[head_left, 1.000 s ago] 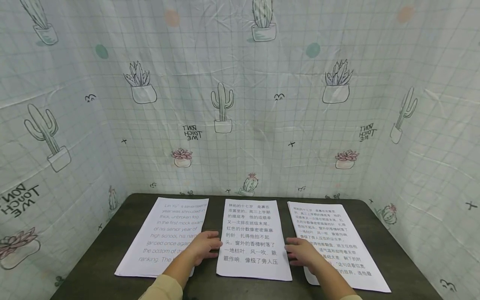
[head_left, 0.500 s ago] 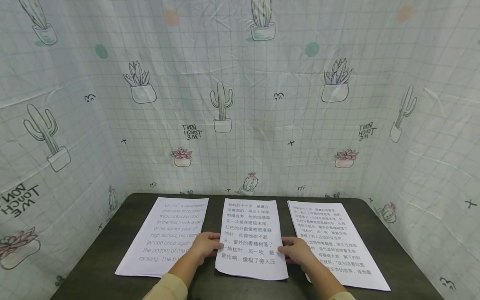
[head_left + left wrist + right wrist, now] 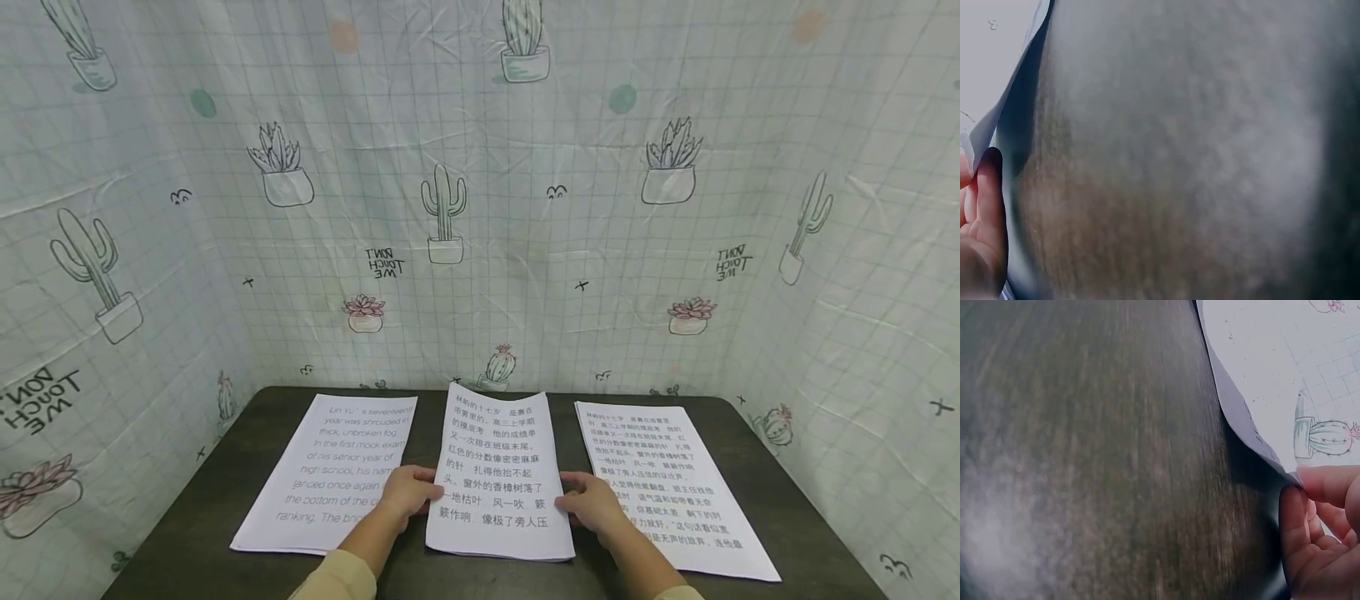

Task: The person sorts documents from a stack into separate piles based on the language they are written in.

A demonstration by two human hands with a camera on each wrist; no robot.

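Observation:
In the head view, the middle printed paper sheets are held between both hands, with large Chinese text facing up. Their far edge curves and stands raised off the table; the near edge is low. My left hand pinches the left edge, thumb on top and fingers underneath. On the opposite edge my right hand pinches the same way. The left wrist view has the left hand at a bent paper edge. In the right wrist view, the right hand grips the lifted paper edge between thumb and fingers.
A pile of sheets with English text lies to the left. Another with smaller Chinese text lies to the right. All are on a dark table, with a cactus-patterned curtain hanging behind and at both sides.
The right hand has moved left onto the middle sheets' edge, and both hands have taken hold of them. The sheets have come up from the table, their far edge now raised and curved.

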